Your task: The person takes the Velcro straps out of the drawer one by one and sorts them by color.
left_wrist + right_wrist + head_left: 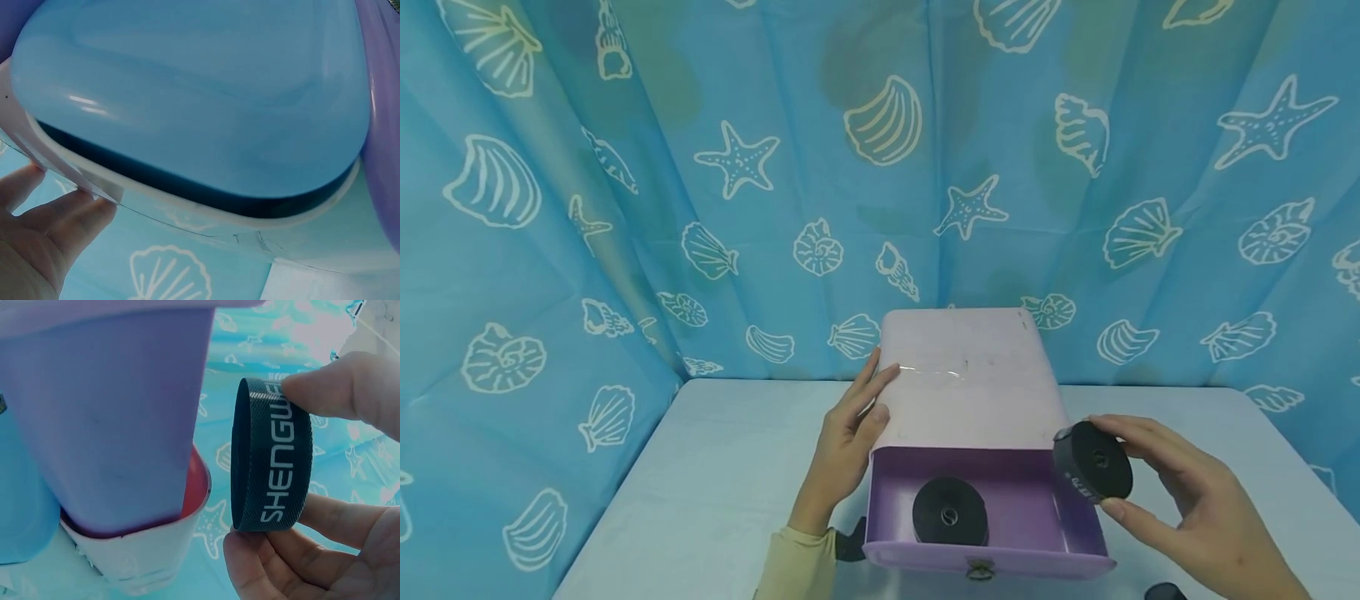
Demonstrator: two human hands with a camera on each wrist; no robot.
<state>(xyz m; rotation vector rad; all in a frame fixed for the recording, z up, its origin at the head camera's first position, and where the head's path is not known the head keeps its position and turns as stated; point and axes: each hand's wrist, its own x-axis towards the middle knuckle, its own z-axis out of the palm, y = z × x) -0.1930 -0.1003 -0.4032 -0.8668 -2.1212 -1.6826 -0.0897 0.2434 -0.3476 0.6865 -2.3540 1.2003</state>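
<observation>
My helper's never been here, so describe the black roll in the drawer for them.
Find the pale pink box-shaped cabinet on the white table; its purple plastic drawer stands open. Left of centre in that drawer lies a round black roll with a small ring in its middle. Unlike the similar black roll in the person's right hand, it rests in the drawer, untouched.

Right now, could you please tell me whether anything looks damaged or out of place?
The pale pink drawer unit has a marked top: a thin shiny line toward its left and small dark spots near its far right corner. These look odd on the otherwise plain surface; I cannot tell if they are damage.
</observation>
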